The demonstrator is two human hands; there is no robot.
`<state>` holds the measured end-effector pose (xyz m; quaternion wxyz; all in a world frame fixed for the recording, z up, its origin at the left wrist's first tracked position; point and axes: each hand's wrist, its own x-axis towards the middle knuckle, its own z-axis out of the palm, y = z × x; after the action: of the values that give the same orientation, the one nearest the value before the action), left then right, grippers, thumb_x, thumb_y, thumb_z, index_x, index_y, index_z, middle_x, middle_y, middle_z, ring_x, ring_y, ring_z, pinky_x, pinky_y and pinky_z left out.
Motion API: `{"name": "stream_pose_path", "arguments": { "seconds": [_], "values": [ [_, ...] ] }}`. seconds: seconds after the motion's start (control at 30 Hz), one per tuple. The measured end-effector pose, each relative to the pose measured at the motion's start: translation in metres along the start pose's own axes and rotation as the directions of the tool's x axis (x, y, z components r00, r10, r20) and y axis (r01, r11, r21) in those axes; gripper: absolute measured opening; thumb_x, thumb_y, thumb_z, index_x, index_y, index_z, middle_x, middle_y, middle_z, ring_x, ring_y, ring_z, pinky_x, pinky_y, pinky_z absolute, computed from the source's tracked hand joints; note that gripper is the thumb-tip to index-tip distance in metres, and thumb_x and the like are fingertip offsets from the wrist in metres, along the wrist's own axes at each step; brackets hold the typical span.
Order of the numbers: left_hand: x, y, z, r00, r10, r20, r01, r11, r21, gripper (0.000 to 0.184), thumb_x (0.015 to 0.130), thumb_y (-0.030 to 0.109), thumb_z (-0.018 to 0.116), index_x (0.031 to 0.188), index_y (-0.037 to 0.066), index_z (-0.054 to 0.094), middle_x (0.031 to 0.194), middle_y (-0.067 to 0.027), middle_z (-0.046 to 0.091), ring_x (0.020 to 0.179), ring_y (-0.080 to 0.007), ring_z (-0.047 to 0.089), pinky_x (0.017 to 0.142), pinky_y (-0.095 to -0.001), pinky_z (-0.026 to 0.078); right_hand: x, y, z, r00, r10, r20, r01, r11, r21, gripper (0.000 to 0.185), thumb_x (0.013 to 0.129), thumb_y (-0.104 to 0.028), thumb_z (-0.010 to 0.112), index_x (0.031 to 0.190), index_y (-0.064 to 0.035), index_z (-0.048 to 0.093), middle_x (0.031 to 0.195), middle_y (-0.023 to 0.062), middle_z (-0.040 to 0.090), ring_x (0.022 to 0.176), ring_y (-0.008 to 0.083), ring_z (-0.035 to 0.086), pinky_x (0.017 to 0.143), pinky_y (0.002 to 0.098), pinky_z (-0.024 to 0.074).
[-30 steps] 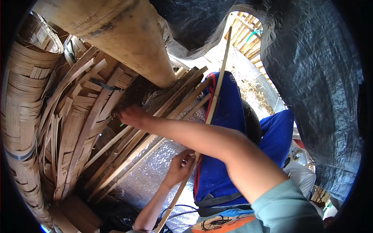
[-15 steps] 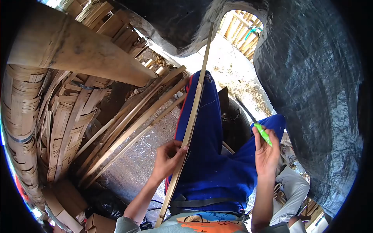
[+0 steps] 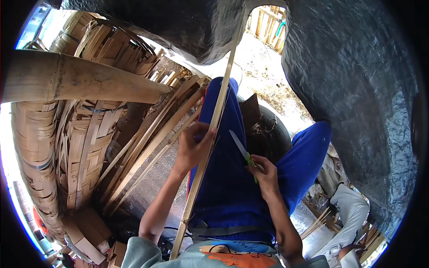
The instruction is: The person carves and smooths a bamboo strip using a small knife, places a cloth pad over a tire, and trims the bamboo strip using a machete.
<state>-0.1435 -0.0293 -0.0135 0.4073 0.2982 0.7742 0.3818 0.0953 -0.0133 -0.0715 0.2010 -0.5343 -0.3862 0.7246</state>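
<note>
A long, thin bamboo strip [image 3: 219,108] runs from beside my waist up over my thigh toward the bright opening. My left hand [image 3: 195,145] pinches it at its left edge, about midway along. In my right hand [image 3: 262,175] is a knife [image 3: 240,145] with a green handle, its blade pointing up and left, apart from the strip. A thin sliver seems to stand off the strip's right side near my left hand. My legs in blue trousers [image 3: 241,187] are bent beneath both hands.
On the left stand woven bamboo baskets [image 3: 38,169] and a thick bamboo pole [image 3: 107,78]. Several bamboo slats [image 3: 152,143] lean beside them. Dark plastic sheeting [image 3: 353,89] hangs at right. A round dark container [image 3: 272,134] sits between my knees. Another person's pale-clothed leg [image 3: 348,214] shows at lower right.
My right hand has brought the knife left and down, closer to the strip. My left hand has moved slightly up and stays on the strip. The camera view has turned a little.
</note>
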Motion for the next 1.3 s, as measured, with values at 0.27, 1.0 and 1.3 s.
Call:
{"name": "stream_pose_path", "arguments": {
  "seconds": [0.27, 1.0, 1.3],
  "values": [
    [0.041, 0.023, 0.020, 0.994, 0.111, -0.017, -0.112, 0.977, -0.181, 0.025, 0.092, 0.023, 0.063, 0.091, -0.002, 0.064, 0.076, -0.0015, 0.062, 0.067, -0.0065, 0.058, 0.058, -0.0213, 0.045, 0.004, -0.081, 0.014, 0.996, 0.035, 0.077, -0.048, 0.984, 0.171, 0.022, 0.087, -0.018, 0.059, 0.103, -0.0024, 0.056, 0.070, -0.0017, 0.047, 0.052, 0.0048, 0.042, 0.047, 0.0211, 0.0313],
    [0.025, 0.047, 0.054, 0.852, 0.195, 0.485, -0.245, 0.969, 0.041, 0.034, 0.086, 0.025, 0.068, 0.108, 0.000, 0.061, 0.089, -0.0096, 0.066, 0.078, -0.0193, 0.066, 0.068, -0.0320, 0.052, 0.027, -0.112, -0.039, 0.947, 0.086, 0.310, -0.095, 0.995, 0.015, 0.029, 0.089, -0.014, 0.059, 0.115, -0.0014, 0.059, 0.076, 0.0026, 0.059, 0.059, 0.0047, 0.052, 0.044, 0.0193, 0.0372],
    [-0.128, 0.050, 0.067, 0.510, 0.063, 0.858, -0.175, 0.984, 0.032, 0.058, 0.089, 0.032, 0.065, 0.134, 0.003, 0.045, 0.107, -0.0147, 0.065, 0.090, -0.0231, 0.065, 0.080, -0.0363, 0.053, 0.085, -0.130, -0.083, 0.991, -0.008, 0.133, 0.060, 0.918, -0.391, 0.030, 0.091, -0.030, 0.060, 0.102, -0.0024, 0.058, 0.073, 0.0020, 0.059, 0.063, 0.0096, 0.053, 0.053, 0.0254, 0.0421]
  ]
}}
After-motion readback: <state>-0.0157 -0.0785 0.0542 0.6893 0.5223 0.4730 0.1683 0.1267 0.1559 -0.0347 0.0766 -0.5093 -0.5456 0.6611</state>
